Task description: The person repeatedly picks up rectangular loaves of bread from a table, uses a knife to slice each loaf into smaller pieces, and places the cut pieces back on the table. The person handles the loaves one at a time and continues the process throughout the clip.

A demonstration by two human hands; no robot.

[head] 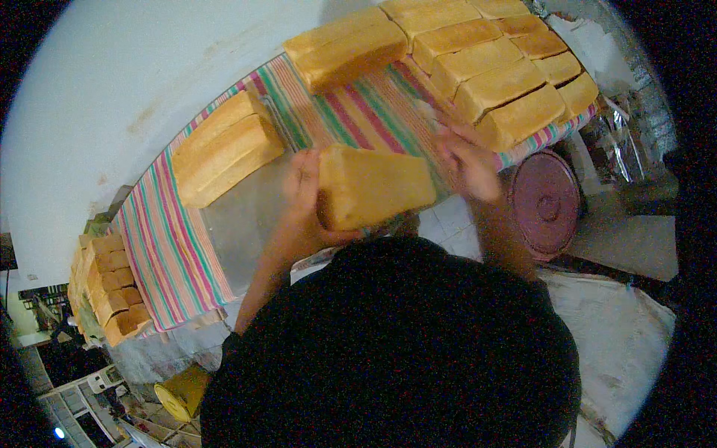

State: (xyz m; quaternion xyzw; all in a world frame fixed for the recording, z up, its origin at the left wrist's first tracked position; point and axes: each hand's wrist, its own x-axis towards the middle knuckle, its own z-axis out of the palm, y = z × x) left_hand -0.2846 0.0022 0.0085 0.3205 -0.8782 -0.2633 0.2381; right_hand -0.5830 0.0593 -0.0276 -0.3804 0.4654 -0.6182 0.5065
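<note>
My left hand (305, 182) grips the left end of a golden bread loaf (378, 187), held up in front of my dark shirt. My right hand (468, 162), blurred by motion, is off the loaf's right end with its fingers apart; I see nothing in it. Under the loaf runs a striped cloth (173, 263) covering a long table. Left of my left hand, a joined double loaf (229, 148) lies beside a grey, see-through sheet or stack of plastic (241, 235). Another large loaf (347, 47) rests at the table's far side.
Several loaves (504, 73) sit packed in rows at the right end of the table. More bread (115, 285) is stacked at the left end. A round pinkish lid (546, 204) is low on my right. A yellow bucket (182, 392) lies at lower left. A pale wall (129, 73) rises behind the table.
</note>
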